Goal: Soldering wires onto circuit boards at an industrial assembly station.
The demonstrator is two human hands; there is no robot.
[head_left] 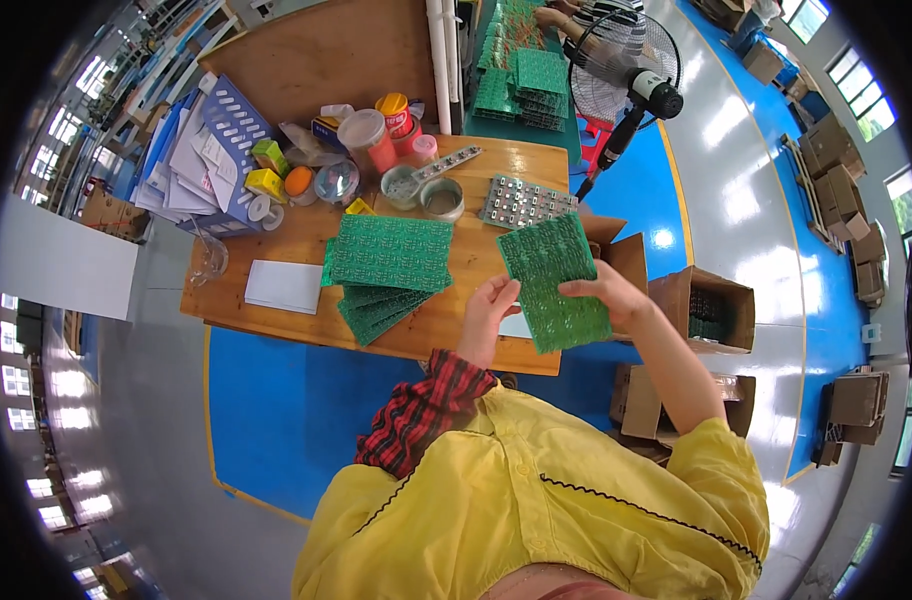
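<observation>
A green circuit board panel (548, 285) is held tilted above the table's front right edge. My right hand (614, 292) grips its right side, thumb lying across the face. At the panel's left edge, my left hand (491, 308) is closed, fingertips pinched against the rim. Whether more than one panel is in my grip cannot be made out. Left of my hands, a stack of green circuit board panels (392, 252) lies with its lower panels fanned out over the table edge. A panel bearing rows of small metal parts (528, 203) rests just beyond the held one.
The wooden table (226, 290) carries white paper (284, 286), a blue file rack (238, 125), jars (366, 138) and round tins (442, 198). A fan (626, 65) stands at the far right. Cardboard boxes (711, 300) sit right of the table. Another person's hand (551, 17) works at the back bench.
</observation>
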